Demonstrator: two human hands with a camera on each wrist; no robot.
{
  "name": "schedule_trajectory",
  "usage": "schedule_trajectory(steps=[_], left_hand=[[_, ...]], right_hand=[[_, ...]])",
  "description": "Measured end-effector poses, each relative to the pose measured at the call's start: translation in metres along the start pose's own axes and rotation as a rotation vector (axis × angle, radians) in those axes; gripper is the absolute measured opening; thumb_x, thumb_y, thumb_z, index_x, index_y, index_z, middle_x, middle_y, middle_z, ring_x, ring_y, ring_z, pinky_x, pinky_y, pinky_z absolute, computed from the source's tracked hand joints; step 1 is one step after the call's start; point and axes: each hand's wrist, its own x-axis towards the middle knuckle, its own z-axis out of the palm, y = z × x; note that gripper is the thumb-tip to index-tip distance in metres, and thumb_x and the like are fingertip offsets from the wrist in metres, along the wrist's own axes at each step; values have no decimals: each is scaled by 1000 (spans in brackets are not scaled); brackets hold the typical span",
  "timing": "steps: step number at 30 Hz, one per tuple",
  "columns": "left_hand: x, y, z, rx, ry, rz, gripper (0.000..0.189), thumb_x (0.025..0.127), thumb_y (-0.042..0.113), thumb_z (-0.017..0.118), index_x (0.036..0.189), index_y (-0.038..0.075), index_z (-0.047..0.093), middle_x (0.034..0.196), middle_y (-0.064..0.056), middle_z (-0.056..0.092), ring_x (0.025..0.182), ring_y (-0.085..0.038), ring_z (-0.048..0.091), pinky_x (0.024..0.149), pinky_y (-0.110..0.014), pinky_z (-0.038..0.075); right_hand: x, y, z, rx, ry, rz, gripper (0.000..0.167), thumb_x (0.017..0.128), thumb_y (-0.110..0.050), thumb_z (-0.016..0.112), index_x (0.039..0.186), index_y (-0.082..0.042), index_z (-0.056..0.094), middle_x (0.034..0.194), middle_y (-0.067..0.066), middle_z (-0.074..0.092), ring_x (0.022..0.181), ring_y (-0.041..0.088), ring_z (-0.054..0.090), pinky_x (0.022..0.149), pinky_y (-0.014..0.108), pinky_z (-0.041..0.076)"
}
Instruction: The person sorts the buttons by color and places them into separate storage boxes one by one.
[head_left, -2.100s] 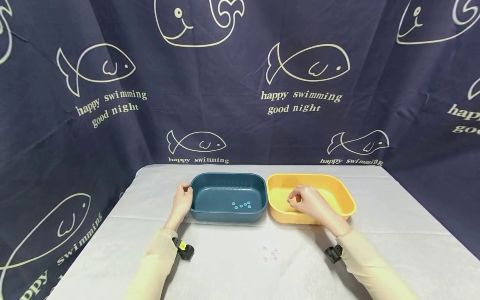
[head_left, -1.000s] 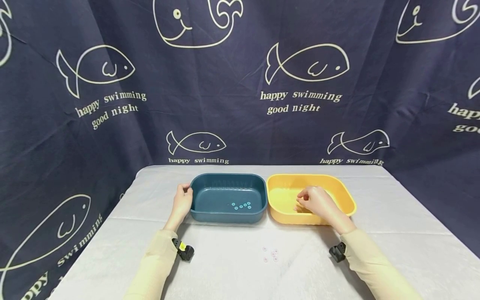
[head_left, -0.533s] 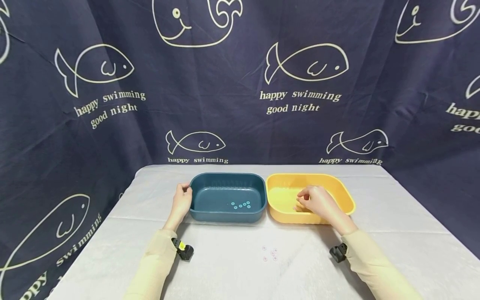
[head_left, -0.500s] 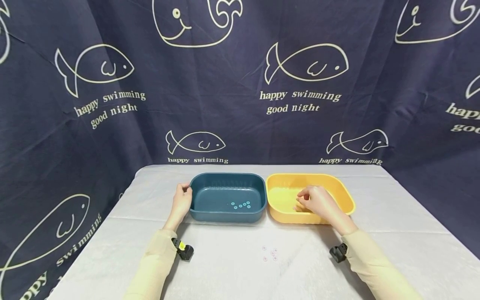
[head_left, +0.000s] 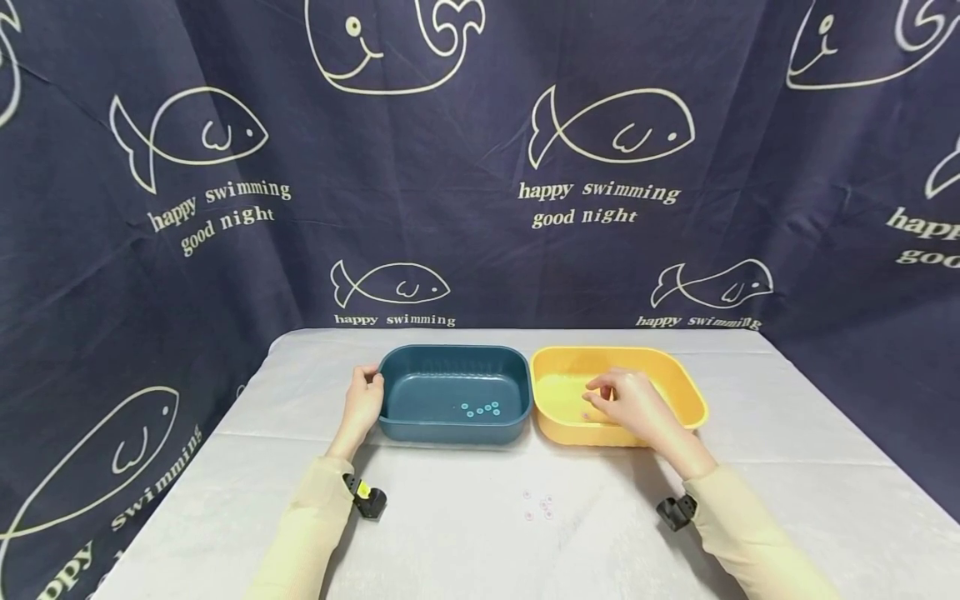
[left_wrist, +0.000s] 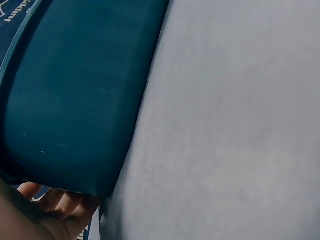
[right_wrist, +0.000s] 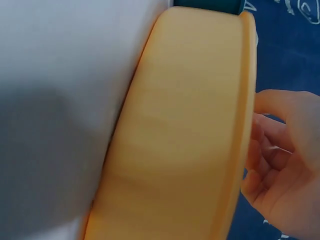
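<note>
My left hand point(head_left: 364, 407) grips the left end rim of a dark blue plastic bin point(head_left: 450, 433). In the left wrist view its fingers point(left_wrist: 67, 205) lie against the bin's end wall. Several small turquoise button-like discs point(head_left: 480, 411) lie on that bin's floor, toward the right. My right hand point(head_left: 630, 407) is over the yellow bin point(head_left: 693, 408), thumb and index finger apart with nothing between them. Just below these fingertips a small pink disc point(head_left: 586, 415) lies on the yellow floor. In the right wrist view the near wall hides the fingertips of my right hand point(right_wrist: 287, 155).
Several pale pink discs point(head_left: 543, 505) lie in a loose group on the white-covered table point(head_left: 450, 533), in front of the bins. The two bins stand side by side. A dark blue curtain point(head_left: 480, 233) with fish drawings hangs behind the table.
My right hand first shifted right within the yellow bin, then its thumb and index finger parted. A pink disc now shows below them. My left hand stays at the blue bin's rim.
</note>
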Motion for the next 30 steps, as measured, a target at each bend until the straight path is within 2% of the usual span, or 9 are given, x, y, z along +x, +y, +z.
schedule_trajectory(steps=[7, 21, 30], left_hand=[[0, -1, 0, 3, -8, -4, 38, 99, 16, 31, 131, -3, 36, 131, -24, 43, 123, -37, 41, 104, -50, 33], [0, 1, 0, 12, 1, -2, 38, 99, 16, 32, 131, -2, 36, 130, -24, 43, 122, -38, 42, 102, -51, 35], [0, 0, 0, 11, -3, -8, 38, 99, 17, 32, 131, -2, 36, 131, -24, 43, 123, -37, 42, 103, -50, 34]], right_hand=[[-3, -13, 7, 50, 55, -84, 8, 77, -10, 74, 82, -4, 72, 63, -4, 49, 59, 7, 43, 55, 21, 36], [-12, -41, 10, 146, 21, -131, 8, 77, -6, 73, 84, -5, 72, 64, -9, 49, 60, 6, 49, 55, 19, 43], [-17, -54, 16, 171, 1, -153, 9, 76, -9, 75, 84, -7, 72, 65, -10, 49, 62, 2, 45, 56, 18, 43]])
